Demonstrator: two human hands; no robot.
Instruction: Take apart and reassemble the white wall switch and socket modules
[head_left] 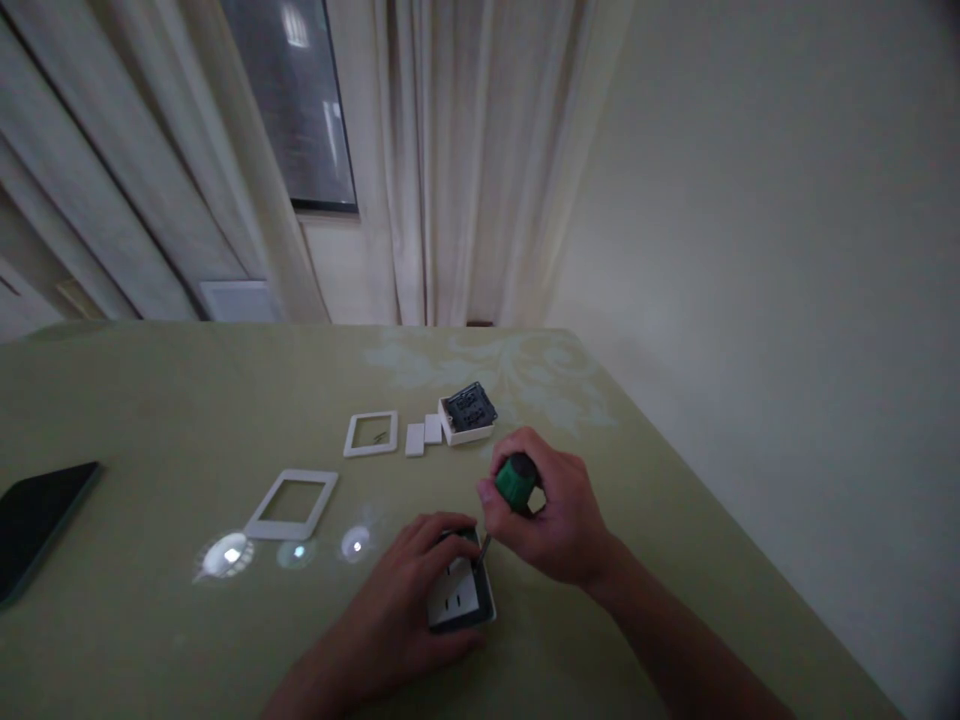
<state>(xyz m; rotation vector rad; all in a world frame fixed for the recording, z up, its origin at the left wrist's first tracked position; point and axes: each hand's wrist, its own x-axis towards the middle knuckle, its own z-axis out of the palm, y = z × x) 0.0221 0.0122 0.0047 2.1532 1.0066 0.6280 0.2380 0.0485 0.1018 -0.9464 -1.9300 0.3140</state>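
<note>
The socket (463, 598) lies on the table (187, 430) directly in front of you, low in the head view. Your left hand (412, 585) is clamped on it, thumb at the near edge, fingers across the far end. Your right hand (555, 515) is wrapped around the green handle of one screwdriver (516, 482), its shaft reaching the socket's right side. The step in hand appears to be work on a fastener there; turning direction cannot be told. The next move calls for a steady socket and a shaft upright to its seat.

Beyond the socket, count: two white frames (281, 530), small slim pieces (381, 437) inside the farther one (too small to count), two white plates (415, 441), and one white box (471, 437) bearing one dark insert (471, 406). One tablet-like slab (45, 520) lies far left.
</note>
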